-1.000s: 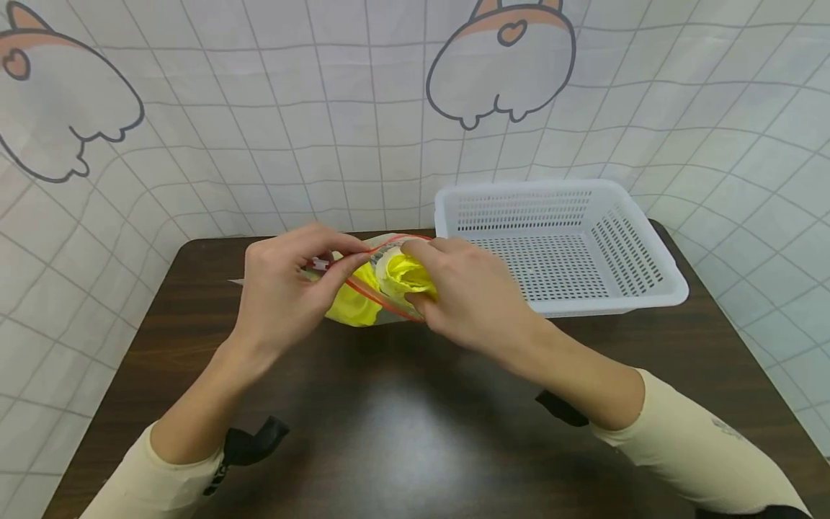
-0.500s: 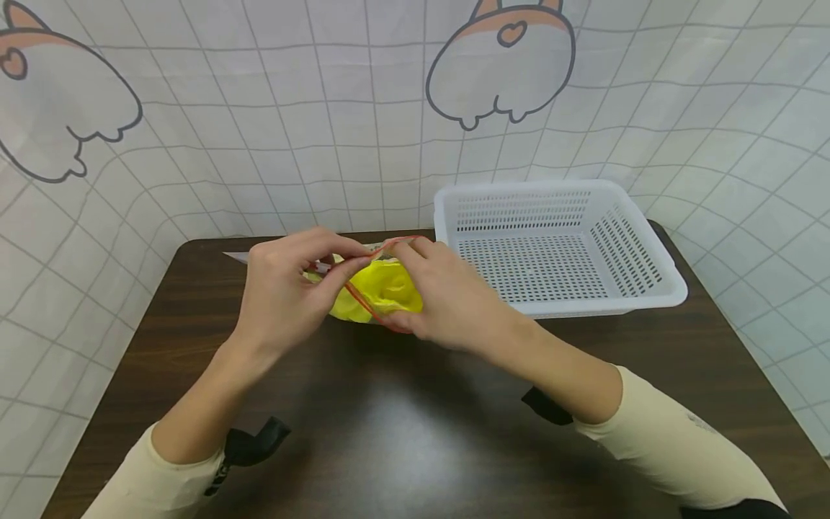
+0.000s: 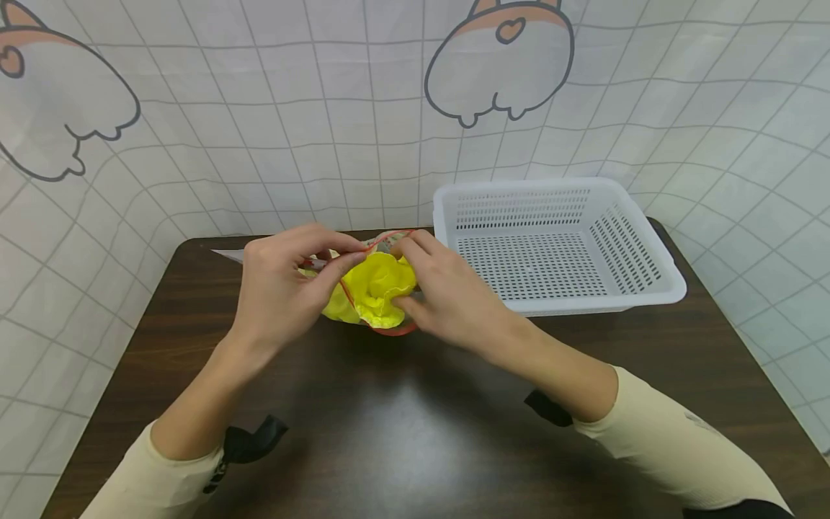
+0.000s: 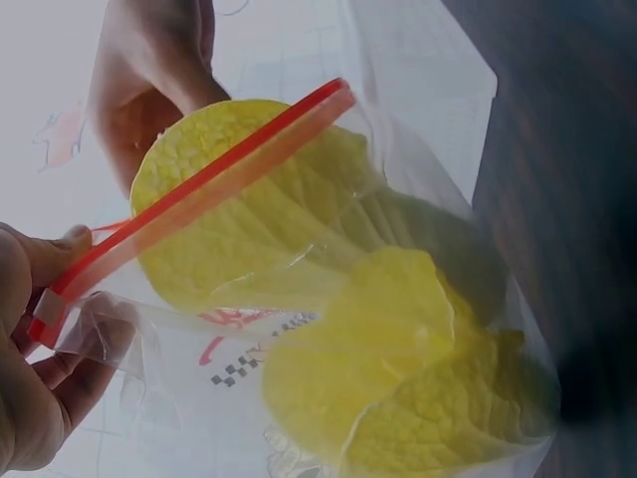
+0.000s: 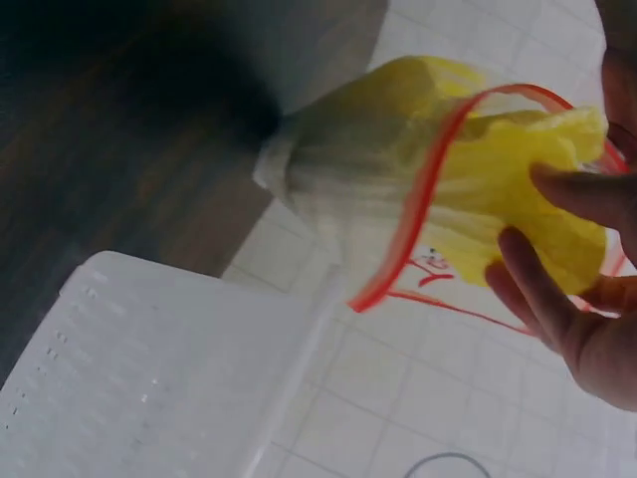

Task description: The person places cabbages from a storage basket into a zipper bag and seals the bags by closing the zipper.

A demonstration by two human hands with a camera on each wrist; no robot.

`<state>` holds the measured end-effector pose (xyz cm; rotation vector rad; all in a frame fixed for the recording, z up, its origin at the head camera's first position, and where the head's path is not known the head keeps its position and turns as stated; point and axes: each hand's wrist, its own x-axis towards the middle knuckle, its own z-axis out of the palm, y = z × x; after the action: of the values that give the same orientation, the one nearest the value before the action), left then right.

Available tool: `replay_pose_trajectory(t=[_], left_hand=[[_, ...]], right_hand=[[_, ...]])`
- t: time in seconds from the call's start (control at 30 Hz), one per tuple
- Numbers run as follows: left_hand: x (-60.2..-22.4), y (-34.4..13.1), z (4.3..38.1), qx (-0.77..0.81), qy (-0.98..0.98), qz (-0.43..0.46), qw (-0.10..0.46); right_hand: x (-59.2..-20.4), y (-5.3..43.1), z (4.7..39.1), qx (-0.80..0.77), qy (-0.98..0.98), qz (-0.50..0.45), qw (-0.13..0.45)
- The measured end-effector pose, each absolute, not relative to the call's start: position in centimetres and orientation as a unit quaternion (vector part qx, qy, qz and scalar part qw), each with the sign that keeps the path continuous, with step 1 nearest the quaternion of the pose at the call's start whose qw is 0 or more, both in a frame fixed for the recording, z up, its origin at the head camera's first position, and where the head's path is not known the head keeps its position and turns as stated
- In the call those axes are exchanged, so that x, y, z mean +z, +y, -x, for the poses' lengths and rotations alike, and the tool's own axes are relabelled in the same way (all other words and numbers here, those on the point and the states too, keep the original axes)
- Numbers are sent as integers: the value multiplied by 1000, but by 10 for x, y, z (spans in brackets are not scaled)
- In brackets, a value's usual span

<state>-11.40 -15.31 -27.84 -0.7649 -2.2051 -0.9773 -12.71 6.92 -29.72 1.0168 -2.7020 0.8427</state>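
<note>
Left of a white perforated basket (image 3: 596, 303), the left hand (image 3: 282, 285) pinches the rim of a red-zippered clear bag (image 4: 221, 177); the right hand (image 3: 457, 292) grips a yellow leaf-like piece (image 3: 379, 285) in its mouth.

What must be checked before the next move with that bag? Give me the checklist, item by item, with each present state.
1. Left hand pinching the bag at its red rim: ok.
2. Bag's mouth open: ok, the red edges stand apart.
3. Upper yellow piece fully inside: not ok, it pokes out past the rim.
4. Right hand gripping that piece firmly: cannot tell; contact shows, firmness does not.
5. White basket upright on the table: ok, it stands to the right of the bag.
</note>
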Motion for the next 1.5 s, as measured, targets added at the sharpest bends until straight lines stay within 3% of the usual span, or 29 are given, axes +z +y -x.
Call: replay_pose_trajectory(t=[0.27, 0.53, 0.8, 0.9, 1.17, 1.33, 1.5], left_hand=[[-280, -145, 117, -373, -826, 297, 301], [-276, -151, 119, -375, -834, 260, 311], [-270, -161, 119, -395, -830, 208, 334], [-269, -163, 119, -400, -830, 191, 338], [-268, -164, 120, -420, -824, 174, 337], [-266, -167, 120, -416, -827, 162, 342], [-259, -175, 119, -415, -826, 146, 353]], right_hand=[[-306, 60, 131, 254, -899, -324, 149], [-313, 59, 139, 394, -845, -344, 113], [-317, 78, 151, 321, -878, -304, 181], [-317, 85, 156, 320, -880, -315, 153], [-323, 94, 169, 296, -886, -357, -3], [-321, 98, 174, 275, -884, -374, -43], [-318, 99, 176, 285, -885, -368, -32]])
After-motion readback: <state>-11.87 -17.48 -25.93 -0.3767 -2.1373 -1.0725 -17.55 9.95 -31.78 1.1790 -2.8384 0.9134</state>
